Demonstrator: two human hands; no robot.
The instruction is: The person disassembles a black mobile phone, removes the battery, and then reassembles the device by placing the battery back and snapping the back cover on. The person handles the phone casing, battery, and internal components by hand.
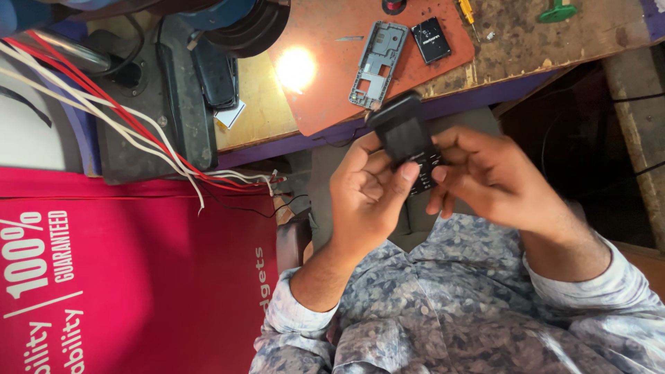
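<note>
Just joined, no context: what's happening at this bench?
A person in a patterned shirt holds a small black keypad phone in both hands above the bench edge. The left hand grips it from below, thumb on the keypad; the right hand pinches its side. On the orange mat lie a grey phone frame and a black battery. A yellow-handled screwdriver and a green tool lie farther back on the wooden bench. Red and white wires trail at the left.
</note>
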